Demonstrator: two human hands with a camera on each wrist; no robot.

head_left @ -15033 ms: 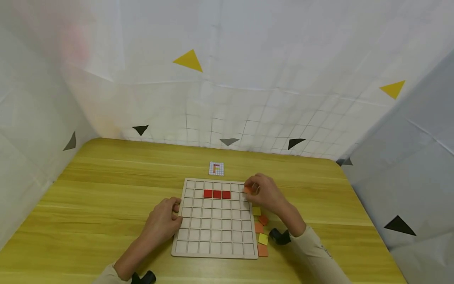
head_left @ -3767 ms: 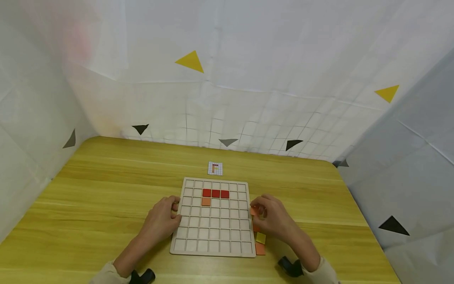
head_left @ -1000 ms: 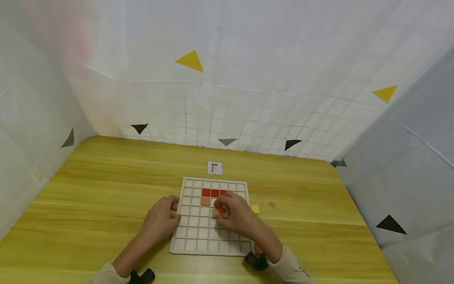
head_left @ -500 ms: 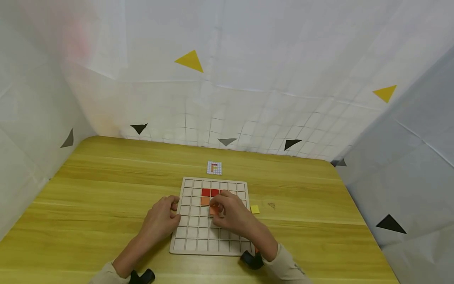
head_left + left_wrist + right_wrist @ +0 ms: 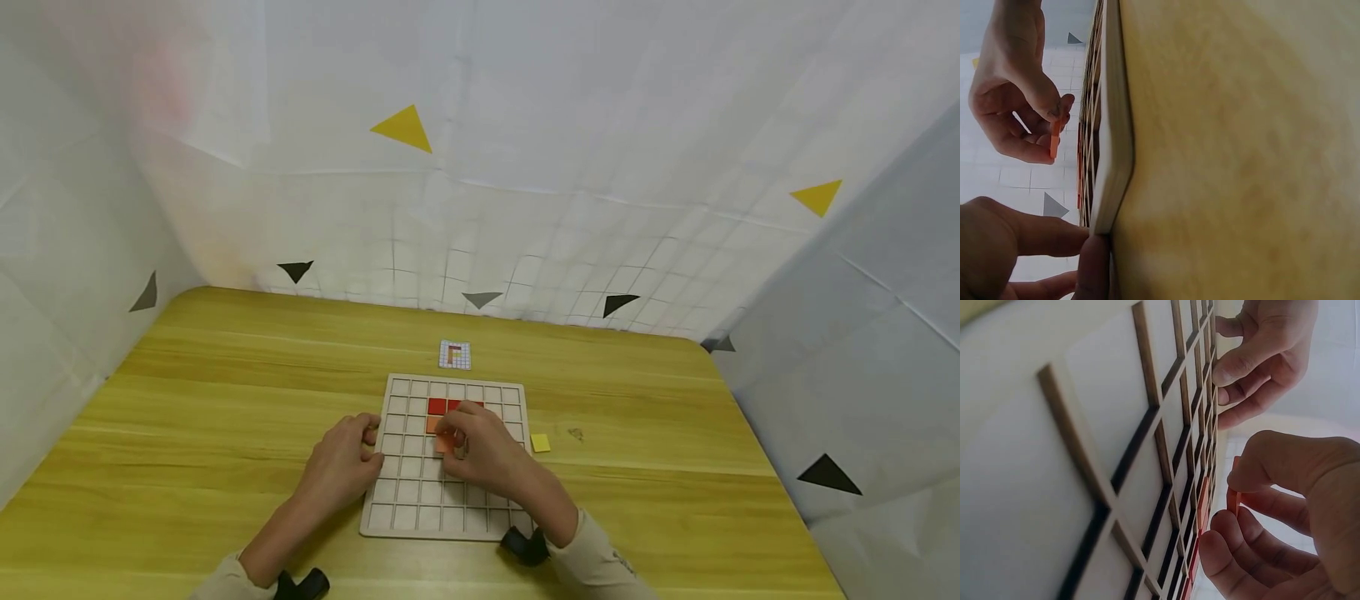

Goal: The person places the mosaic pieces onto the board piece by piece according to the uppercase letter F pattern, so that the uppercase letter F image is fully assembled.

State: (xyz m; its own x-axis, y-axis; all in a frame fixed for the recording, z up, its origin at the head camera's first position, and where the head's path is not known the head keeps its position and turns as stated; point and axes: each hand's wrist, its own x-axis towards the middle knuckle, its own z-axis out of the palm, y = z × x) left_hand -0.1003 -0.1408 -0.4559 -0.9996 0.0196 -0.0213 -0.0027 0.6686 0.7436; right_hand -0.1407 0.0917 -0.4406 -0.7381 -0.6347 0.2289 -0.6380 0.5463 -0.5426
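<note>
My right hand point(image 5: 483, 450) pinches an orange square tile point(image 5: 444, 444) between thumb and fingers, above the wooden grid board point(image 5: 408, 493). In the right wrist view, the held tile point(image 5: 1233, 499) stands on edge, apart from the board. My left hand point(image 5: 343, 462) grips the board's left edge; the left wrist view shows its fingertips point(image 5: 1092, 265) against the rim near a corner. A row of red tiles point(image 5: 437, 406) lies in the grid, its right part half covered by my right hand. Directly below the leftmost red one sits another orange tile point(image 5: 432, 425).
A small printed card point(image 5: 454, 355) with a coloured grid pattern lies beyond the board. To the board's right is a yellow tile point(image 5: 540, 442). My right forearm covers the table near the board's lower right corner. White sheet walls point(image 5: 600, 125) surround the table.
An orange tile now sits under the leftmost red one. My right hand picked up another orange tile at the board's right side and carried it leftward over the grid. The left hand stayed put.
</note>
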